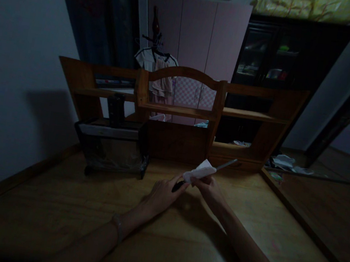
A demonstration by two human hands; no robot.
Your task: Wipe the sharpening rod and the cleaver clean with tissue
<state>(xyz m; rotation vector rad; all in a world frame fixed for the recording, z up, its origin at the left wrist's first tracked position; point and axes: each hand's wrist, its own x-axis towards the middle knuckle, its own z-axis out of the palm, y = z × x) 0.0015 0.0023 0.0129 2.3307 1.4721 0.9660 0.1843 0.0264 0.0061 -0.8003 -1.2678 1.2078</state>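
Above the wooden tabletop, my left hand [163, 193] is closed around the black handle [179, 186] of what looks like a knife. Its narrow grey blade [227, 164] points up and to the right. A white tissue or cloth [202, 172] is folded around the part of the blade nearest the handle. The fingers of my right hand [211, 190] pinch this white piece from below, close beside my left fingertips. Part of the blade is hidden under the white wrap, and dim light blurs the finer details.
A wooden shelf unit [177, 110] stands along the back of the tabletop [92, 219]. At the back left is a dark-framed box-like thing [111, 150] with clear plastic hanging on it. A wall [10, 83] borders the left side; a raised wooden edge [305, 221] runs along the right.
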